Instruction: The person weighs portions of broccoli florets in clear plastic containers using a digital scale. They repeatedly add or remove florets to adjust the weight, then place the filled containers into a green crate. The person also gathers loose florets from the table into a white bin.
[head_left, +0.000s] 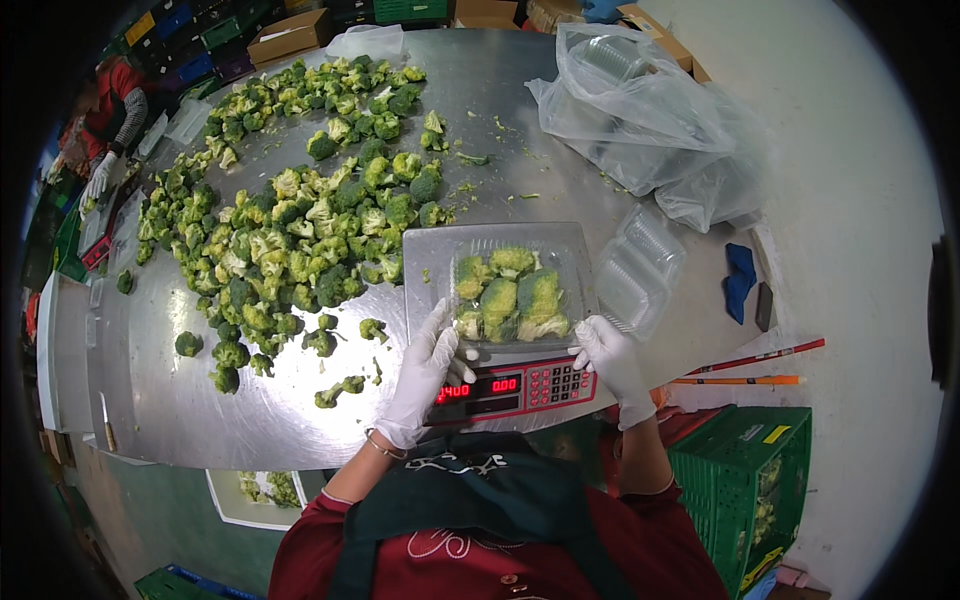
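A clear plastic clamshell box (499, 298) of broccoli florets sits on the steel platform of a digital scale (427, 259), its lid down over them. My left hand (429, 367), in a white glove, grips the box's near left corner. At the near right corner, the gloved fingers of my right hand (606, 352) pinch the rim. Red digits glow on the scale's display panel (517, 386), just below the box. To the right lie empty clear clamshells (641, 274), hinged open.
Loose broccoli florets (262, 240) spread over the steel table (480, 82), left of the scale. A plastic bag (637, 127) of clamshells lies at back right, beyond a blue cloth (739, 283). Green crates (739, 480) stand below right. Another person's gloved hand (99, 176) is at far left.
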